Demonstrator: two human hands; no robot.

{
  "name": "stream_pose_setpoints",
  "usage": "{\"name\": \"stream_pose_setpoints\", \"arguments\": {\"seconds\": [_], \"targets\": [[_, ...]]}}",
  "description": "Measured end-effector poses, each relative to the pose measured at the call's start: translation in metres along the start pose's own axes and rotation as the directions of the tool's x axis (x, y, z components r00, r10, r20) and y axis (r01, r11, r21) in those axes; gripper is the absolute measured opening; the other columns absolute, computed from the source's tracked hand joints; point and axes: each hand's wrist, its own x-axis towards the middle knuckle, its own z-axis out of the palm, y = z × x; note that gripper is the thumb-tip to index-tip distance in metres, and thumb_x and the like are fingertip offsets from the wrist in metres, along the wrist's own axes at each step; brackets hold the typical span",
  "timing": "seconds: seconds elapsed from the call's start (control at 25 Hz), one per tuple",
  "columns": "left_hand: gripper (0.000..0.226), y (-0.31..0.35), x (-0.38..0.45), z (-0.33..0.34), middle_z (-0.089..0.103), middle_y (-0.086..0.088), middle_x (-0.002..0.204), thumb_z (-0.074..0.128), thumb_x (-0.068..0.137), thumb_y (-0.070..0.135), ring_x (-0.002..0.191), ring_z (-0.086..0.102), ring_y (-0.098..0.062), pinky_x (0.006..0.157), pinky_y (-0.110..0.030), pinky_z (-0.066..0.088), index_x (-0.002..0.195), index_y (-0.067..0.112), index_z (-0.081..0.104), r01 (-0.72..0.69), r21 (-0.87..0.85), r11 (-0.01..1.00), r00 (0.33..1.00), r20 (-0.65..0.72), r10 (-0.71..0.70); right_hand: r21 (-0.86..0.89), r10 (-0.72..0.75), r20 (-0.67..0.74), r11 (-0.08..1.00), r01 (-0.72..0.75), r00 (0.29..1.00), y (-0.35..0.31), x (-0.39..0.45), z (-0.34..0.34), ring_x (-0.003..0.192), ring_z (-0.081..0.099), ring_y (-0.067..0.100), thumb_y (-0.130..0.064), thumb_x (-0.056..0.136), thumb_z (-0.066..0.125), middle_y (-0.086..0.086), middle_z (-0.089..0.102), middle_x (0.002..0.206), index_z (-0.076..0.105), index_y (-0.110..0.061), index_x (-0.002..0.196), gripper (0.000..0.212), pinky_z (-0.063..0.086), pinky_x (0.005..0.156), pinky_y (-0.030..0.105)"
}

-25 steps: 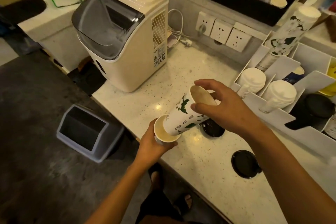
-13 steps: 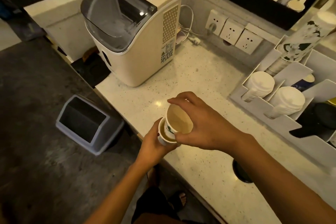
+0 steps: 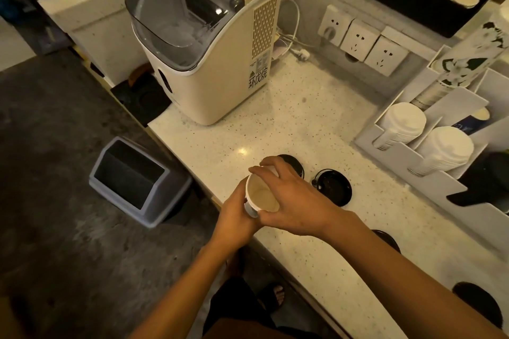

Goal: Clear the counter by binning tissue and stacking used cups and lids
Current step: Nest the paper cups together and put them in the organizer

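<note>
You are at the cup-stacking step: your right hand [image 3: 292, 198] pinches the rim of the upper paper cup [image 3: 261, 195] while your left hand [image 3: 234, 215] curls round the outer cup beneath, at the counter's [image 3: 303, 118] 6 o'clock edge. Next, judge the nest seated, then gather the black lids [image 3: 334, 187] lying at 3 o'clock.

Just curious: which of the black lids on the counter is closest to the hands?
The black lid peeking out just behind the right hand; the other lids lie clear of it.
</note>
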Motion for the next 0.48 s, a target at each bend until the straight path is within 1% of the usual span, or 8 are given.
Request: {"name": "stream_pose_setpoints", "arguments": {"seconds": [0.08,0.16,0.2,0.24,0.32,0.4,0.48], "targets": [[0.066,0.0,0.0,0.0,0.064,0.026,0.118,0.08,0.069,0.055,0.107,0.064,0.001,0.08,-0.022,0.056,0.127,0.043,0.051,0.007,0.021,1.0,1.0,0.002,-0.007,0.02,0.012,0.002,1.0,-0.012,1.0,0.003,0.001,0.004,0.138,0.03,0.016,-0.048,0.083,0.067,-0.006,0.021,0.153,0.028,-0.031,0.151,0.08,0.034,0.093,0.024],[0.069,0.0,0.0,0.0,0.062,0.029,0.119,0.08,0.068,0.058,0.109,0.062,0.004,0.08,-0.016,0.055,0.129,0.045,0.05,0.006,0.033,0.999,1.0,0.006,-0.006,0.036,0.017,0.006,0.999,-0.017,1.0,0.006,0.001,0.008,0.14,0.027,0.015,-0.049,0.084,0.066,-0.007,0.019,0.155,0.026,-0.034,0.151,0.079,0.034,0.093,0.025],[0.071,0.0,0.0,0.0,0.061,0.03,0.12,0.08,0.068,0.06,0.11,0.061,0.005,0.081,-0.013,0.054,0.13,0.045,0.049,0.005,0.038,0.999,1.0,0.005,-0.005,0.045,0.02,0.009,0.999,-0.02,1.0,0.006,0.0,0.009,0.141,0.026,0.014,-0.051,0.084,0.065,-0.008,0.019,0.155,0.026,-0.035,0.151,0.079,0.034,0.093,0.025],[0.072,0.001,0.0,0.0,0.061,0.03,0.122,0.079,0.069,0.061,0.111,0.06,0.005,0.083,-0.014,0.054,0.131,0.045,0.049,0.008,0.049,0.999,1.0,0.005,-0.009,0.052,0.029,0.005,0.998,-0.029,1.0,0.006,0.001,0.009,0.141,0.026,0.014,-0.052,0.084,0.065,-0.009,0.019,0.156,0.027,-0.037,0.15,0.078,0.036,0.094,0.026],[0.071,-0.003,-0.001,0.0,0.062,0.023,0.126,0.08,0.074,0.055,0.116,0.061,-0.001,0.089,-0.023,0.056,0.136,0.039,0.048,-0.004,0.024,1.0,1.0,0.021,0.003,0.031,0.065,-0.041,0.998,-0.063,0.997,0.004,0.002,0.012,0.14,0.027,0.016,-0.059,0.083,0.062,-0.008,0.024,0.155,0.031,-0.04,0.147,0.074,0.04,0.101,0.033],[0.072,-0.006,-0.002,0.001,0.064,0.015,0.129,0.08,0.078,0.049,0.118,0.063,-0.009,0.091,-0.034,0.058,0.14,0.032,0.047,-0.012,0.001,1.0,0.999,0.05,0.012,-0.023,0.11,-0.144,0.993,-0.114,0.983,-0.003,0.007,0.016,0.138,0.031,0.02,-0.067,0.085,0.052,-0.005,0.033,0.153,0.039,-0.04,0.144,0.066,0.037,0.108,0.041],[0.072,-0.009,-0.001,0.004,0.065,0.01,0.128,0.08,0.078,0.053,0.119,0.063,-0.014,0.093,-0.043,0.058,0.139,0.029,0.049,-0.017,0.004,1.0,0.998,0.059,0.017,-0.053,0.174,-0.231,0.98,-0.192,0.957,-0.01,0.013,0.023,0.133,0.039,0.023,-0.068,0.089,0.042,0.0,0.045,0.147,0.047,-0.039,0.139,0.059,0.039,0.106,0.044]]}}
